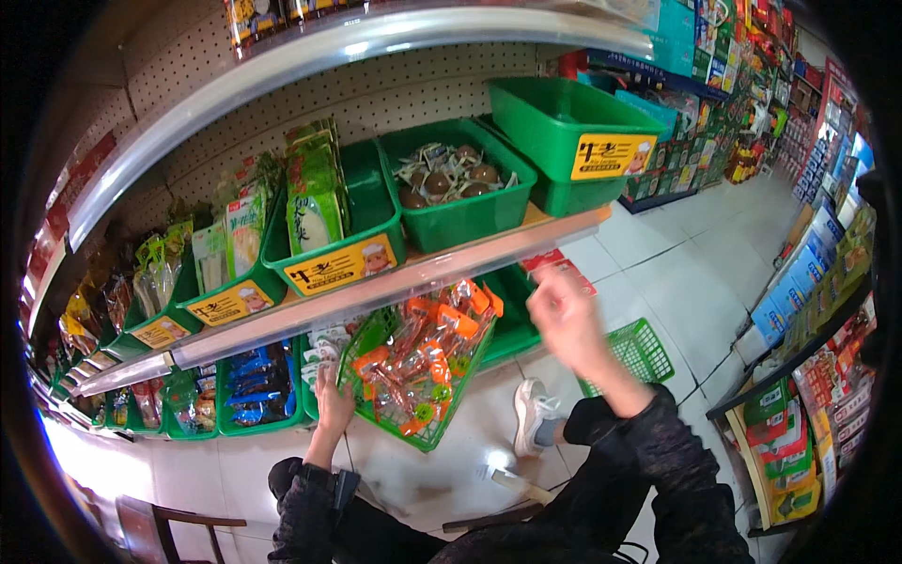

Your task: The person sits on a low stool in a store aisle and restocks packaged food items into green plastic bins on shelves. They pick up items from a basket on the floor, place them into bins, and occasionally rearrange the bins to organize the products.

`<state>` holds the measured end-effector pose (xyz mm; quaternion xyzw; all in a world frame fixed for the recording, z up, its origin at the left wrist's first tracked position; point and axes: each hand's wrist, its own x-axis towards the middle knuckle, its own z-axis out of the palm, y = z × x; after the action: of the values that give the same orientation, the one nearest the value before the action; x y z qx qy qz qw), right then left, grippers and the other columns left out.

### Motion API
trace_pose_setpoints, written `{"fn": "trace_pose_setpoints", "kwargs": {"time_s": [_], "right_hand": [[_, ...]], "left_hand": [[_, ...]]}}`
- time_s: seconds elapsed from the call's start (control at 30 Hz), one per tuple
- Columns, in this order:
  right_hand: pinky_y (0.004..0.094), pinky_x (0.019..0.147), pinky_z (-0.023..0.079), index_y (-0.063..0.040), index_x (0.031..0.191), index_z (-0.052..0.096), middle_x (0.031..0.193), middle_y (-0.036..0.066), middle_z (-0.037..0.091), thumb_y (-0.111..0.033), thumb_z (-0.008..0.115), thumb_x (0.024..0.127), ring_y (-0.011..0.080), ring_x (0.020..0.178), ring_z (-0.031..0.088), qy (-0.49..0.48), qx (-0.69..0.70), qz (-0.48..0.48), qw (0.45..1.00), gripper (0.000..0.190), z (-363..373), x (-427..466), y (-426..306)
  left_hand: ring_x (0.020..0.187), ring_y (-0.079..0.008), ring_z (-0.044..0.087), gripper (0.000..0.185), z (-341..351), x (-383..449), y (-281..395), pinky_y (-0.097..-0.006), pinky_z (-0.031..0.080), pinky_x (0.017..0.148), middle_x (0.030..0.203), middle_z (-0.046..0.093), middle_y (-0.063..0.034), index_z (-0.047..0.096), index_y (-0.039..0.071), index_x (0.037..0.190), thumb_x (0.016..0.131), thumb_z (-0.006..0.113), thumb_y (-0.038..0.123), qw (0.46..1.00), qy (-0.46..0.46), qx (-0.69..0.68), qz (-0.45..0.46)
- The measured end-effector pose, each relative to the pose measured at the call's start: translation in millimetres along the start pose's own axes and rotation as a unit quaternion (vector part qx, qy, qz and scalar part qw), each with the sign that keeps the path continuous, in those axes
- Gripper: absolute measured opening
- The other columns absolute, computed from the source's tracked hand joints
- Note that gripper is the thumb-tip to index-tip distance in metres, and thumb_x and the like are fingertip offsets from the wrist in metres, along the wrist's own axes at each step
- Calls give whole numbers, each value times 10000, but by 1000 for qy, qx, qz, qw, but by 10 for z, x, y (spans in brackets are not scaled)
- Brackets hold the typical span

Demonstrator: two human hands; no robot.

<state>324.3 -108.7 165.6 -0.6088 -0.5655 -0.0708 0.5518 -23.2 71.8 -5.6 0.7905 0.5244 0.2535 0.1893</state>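
Note:
A green plastic basket [456, 405] with lattice sides sits tilted in front of the lower shelf. It is filled with clear packets of food with orange ends [430, 352]. My left hand [335, 403] holds the basket's left edge. Motion blurs my right hand [564, 317], raised to the right of the basket with its fingers curled; whether anything is in it cannot be made out. Below and left of that hand is a green bin [513, 331] on the lower level, its inside mostly dark.
Green bins of wrapped brown eggs [458, 176] and green food packets [313, 190] line the upper shelf [451, 271], beside stacked bins [571, 113]. Blue packets [257, 384] fill a lower bin. A second green basket [638, 352] stands on the tiles; a wooden chair [165, 525] is lower left.

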Motion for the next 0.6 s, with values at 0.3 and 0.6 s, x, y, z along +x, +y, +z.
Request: {"fn": "trace_pose_setpoints", "kwargs": {"time_s": [0.3, 0.6], "right_hand": [[392, 917, 405, -36, 1231, 462, 1178, 175, 497, -112, 744, 643, 342, 1111, 457, -155, -394, -29, 906, 657, -1293, 1877, 179], [402, 808, 430, 48, 1011, 534, 1003, 211, 566, -37, 690, 667, 363, 993, 520, -99, -295, -17, 950, 387, -1313, 1861, -10]], "left_hand": [[1229, -431, 331, 428, -325, -560, 858, -438, 303, 1016, 1342, 291, -301, 484, 0, 1202, 794, 585, 84, 995, 39, -90, 29], [1208, -427, 354, 355, -668, -1041, 1085, -432, 320, 999, 1326, 329, -276, 529, 22, 1152, 801, 564, 69, 990, 38, -131, 41]]}}
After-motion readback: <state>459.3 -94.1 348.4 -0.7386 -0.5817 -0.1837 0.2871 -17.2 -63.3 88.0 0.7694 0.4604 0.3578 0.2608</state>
